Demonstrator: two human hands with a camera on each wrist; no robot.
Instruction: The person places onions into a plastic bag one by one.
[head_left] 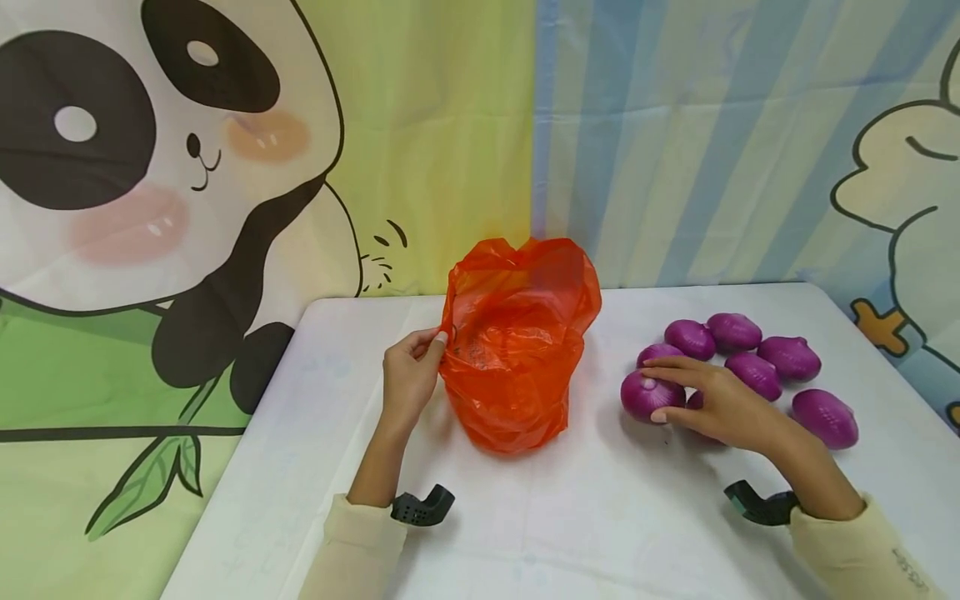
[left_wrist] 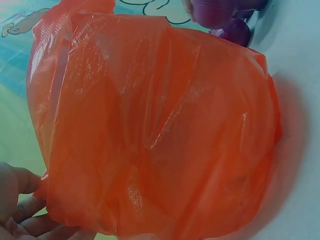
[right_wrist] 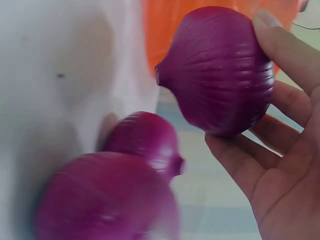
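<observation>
My left hand (head_left: 411, 375) pinches the left edge of an orange-red plastic bag (head_left: 517, 392), which stands upright with its mouth spread. In the left wrist view the bag (left_wrist: 160, 135) fills most of the picture, and the left fingers (left_wrist: 27, 205) hold its rim. A purple onion (right_wrist: 220, 70) sits between the thumb and fingers of my right hand (head_left: 720, 404), to the right of the bag. In the right wrist view the held onion is raised over the table, its stem end facing left.
Several other purple onions (head_left: 789, 358) lie grouped on the white table (head_left: 525, 533) around and behind the right hand. One onion (head_left: 825, 418) lies apart at the right. A printed cloth (head_left: 450, 125) hangs behind the table.
</observation>
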